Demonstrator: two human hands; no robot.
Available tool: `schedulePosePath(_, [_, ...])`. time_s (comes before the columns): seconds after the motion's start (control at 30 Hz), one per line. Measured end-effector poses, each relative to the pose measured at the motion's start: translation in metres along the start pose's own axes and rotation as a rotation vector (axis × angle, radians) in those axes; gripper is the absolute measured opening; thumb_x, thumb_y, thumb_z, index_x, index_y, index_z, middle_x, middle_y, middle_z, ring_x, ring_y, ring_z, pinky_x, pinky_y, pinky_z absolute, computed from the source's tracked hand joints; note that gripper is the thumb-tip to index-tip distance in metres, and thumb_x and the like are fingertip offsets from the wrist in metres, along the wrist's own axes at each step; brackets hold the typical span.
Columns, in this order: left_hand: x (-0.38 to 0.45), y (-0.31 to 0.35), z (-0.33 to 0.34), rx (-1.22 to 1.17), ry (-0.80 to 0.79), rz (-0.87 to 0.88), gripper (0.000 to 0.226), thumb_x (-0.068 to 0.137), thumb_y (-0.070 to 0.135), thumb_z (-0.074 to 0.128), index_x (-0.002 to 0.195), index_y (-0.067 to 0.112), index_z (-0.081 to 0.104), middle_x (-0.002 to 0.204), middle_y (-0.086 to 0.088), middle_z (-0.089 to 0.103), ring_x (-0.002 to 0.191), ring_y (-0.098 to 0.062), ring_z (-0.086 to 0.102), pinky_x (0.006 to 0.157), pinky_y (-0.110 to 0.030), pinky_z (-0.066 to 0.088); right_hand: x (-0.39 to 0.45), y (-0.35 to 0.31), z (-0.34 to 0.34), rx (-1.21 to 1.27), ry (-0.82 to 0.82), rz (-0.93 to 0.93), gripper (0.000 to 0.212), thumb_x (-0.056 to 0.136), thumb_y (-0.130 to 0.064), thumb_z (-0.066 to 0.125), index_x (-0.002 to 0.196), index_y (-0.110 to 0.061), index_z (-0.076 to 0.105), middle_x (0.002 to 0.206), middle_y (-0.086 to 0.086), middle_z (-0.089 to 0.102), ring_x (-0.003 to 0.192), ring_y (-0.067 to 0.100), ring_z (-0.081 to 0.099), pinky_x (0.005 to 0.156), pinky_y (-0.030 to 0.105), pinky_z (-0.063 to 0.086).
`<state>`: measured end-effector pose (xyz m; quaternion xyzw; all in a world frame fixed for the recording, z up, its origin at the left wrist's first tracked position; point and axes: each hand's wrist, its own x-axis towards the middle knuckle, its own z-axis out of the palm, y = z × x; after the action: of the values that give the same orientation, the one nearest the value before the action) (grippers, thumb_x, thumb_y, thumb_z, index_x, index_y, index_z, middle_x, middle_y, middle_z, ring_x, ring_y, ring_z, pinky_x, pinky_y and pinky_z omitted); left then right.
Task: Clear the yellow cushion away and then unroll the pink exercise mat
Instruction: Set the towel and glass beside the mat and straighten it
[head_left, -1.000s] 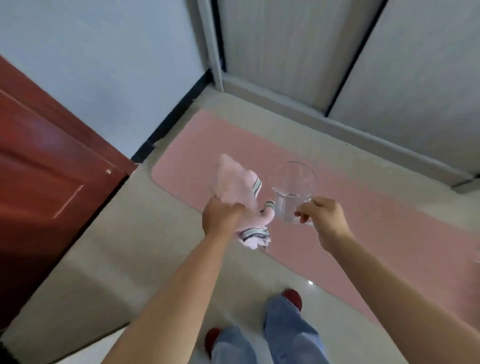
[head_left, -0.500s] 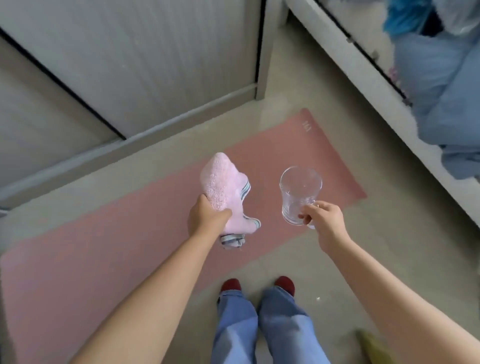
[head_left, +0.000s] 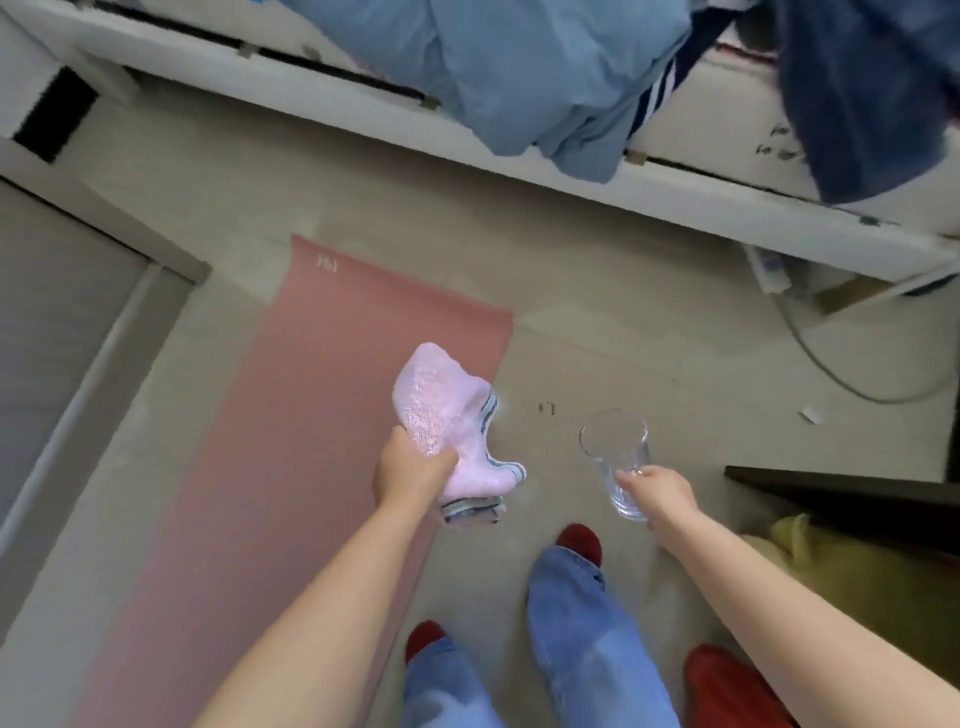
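Note:
The pink exercise mat lies flat and unrolled on the floor, running from the upper middle down to the lower left. My left hand is shut on a folded pink towel with striped ends, held above the mat's right edge. My right hand grips an empty clear glass over the bare floor. The yellow cushion sits at the right edge, partly under a dark table edge.
A white bed frame crosses the top, with blue bedding hanging over it. A grey cable loops on the floor at right. A sliding door track is at left. A red object lies at bottom right near my feet.
The view has swung to the right: the red door and sliding doors have left, the bed, table and yellow cushion have come in. Both hands keep hold of the towel and the glass.

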<state>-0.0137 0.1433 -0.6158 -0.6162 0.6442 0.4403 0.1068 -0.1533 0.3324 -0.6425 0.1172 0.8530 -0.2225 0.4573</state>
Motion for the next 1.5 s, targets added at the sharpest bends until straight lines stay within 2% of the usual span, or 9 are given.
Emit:
schedulePosePath(0.1, [0.026,0.03,0.052,0.092,-0.051,0.034,0.035,0.077,0.015,0.06,0.108,0.003,0.05,0.109,-0.017,0.062,0.097,-0.034,0.059,0.072,-0.031,0.042,0.046,0.018,-0.022,0.166,0.01,0.068,0.034,0.089,-0.03,0.054,0.065,-0.005,0.053,0.079,0.015,0.049,0.072,0.027,0.045,0.064,0.03,0.036])
schedulePosePath(0.23, [0.077,0.047,0.131,0.164,-0.115,0.093,0.033,0.076,0.012,0.057,0.108,0.004,0.052,0.107,-0.017,0.062,0.097,-0.034,0.06,0.073,-0.033,0.045,0.12,0.046,-0.027,0.671,0.014,0.178,0.017,0.087,-0.01,0.057,0.088,0.007,0.06,0.08,0.025,0.049,0.074,0.036,0.051,0.066,0.036,0.049])
schedulePosePath(0.33, [0.114,0.049,0.184,0.193,-0.17,0.152,0.029,0.076,0.01,0.056,0.105,0.01,0.056,0.091,-0.01,0.061,0.083,-0.029,0.057,0.069,-0.029,0.041,0.17,0.06,-0.007,0.961,-0.022,0.187,0.02,0.088,-0.003,0.054,0.069,-0.011,0.05,0.065,0.008,0.044,0.06,0.017,0.045,0.048,0.027,0.052])
schedulePosePath(0.53, [0.184,0.043,0.283,0.151,-0.356,0.301,0.037,0.054,0.025,0.052,0.089,0.012,0.057,0.091,-0.01,0.065,0.088,-0.028,0.063,0.066,-0.027,0.041,0.273,0.089,0.039,1.144,0.027,0.049,0.023,0.088,-0.005,0.052,0.068,-0.017,0.054,0.07,0.004,0.051,0.067,0.011,0.049,0.064,0.025,0.047])
schedulePosePath(0.7, [0.262,0.021,0.338,0.084,-0.369,0.301,0.041,0.068,0.017,0.066,0.106,0.008,0.054,0.106,-0.015,0.061,0.09,-0.023,0.057,0.071,-0.026,0.04,0.346,0.119,0.055,1.187,0.138,-0.121,0.029,0.087,0.003,0.053,0.061,-0.012,0.051,0.041,-0.01,0.057,0.045,-0.003,0.056,0.053,0.011,0.055])
schedulePosePath(0.93, [0.337,-0.024,0.384,0.303,-0.214,0.225,0.063,0.077,0.015,0.066,0.128,0.005,0.031,0.134,-0.023,0.048,0.121,-0.035,0.05,0.094,-0.036,0.042,0.408,0.142,0.068,1.173,0.188,-0.338,0.026,0.073,-0.021,0.066,0.059,-0.016,0.046,0.051,-0.005,0.045,0.048,0.001,0.047,0.062,0.014,0.056])
schedulePosePath(1.03, [0.335,-0.029,0.384,0.572,-0.098,0.364,0.092,0.075,0.024,0.065,0.147,0.017,0.009,0.149,-0.018,0.027,0.135,-0.033,0.031,0.106,-0.041,0.033,0.416,0.148,0.076,1.103,0.241,-0.344,0.036,0.081,-0.008,0.063,0.056,-0.018,0.04,0.046,-0.011,0.039,0.053,0.008,0.036,0.063,0.021,0.044])
schedulePosePath(1.2, [0.332,-0.031,0.4,1.086,-0.11,0.95,0.073,0.089,0.033,0.042,0.149,0.016,0.006,0.159,-0.012,-0.003,0.147,-0.026,-0.005,0.119,-0.042,0.003,0.426,0.157,0.084,1.048,0.287,-0.363,0.05,0.08,-0.003,0.065,0.047,-0.023,0.033,0.04,-0.016,0.033,0.046,0.002,0.029,0.066,0.025,0.031])
schedulePosePath(1.5, [0.348,-0.042,0.405,1.217,-0.258,0.874,0.079,0.092,0.052,0.035,0.148,0.02,-0.01,0.156,-0.01,-0.024,0.144,-0.026,-0.022,0.119,-0.042,-0.004,0.432,0.173,0.087,1.051,0.344,-0.316,0.052,0.079,0.0,0.066,0.048,-0.023,0.032,0.048,-0.008,0.031,0.058,0.013,0.028,0.062,0.024,0.028])
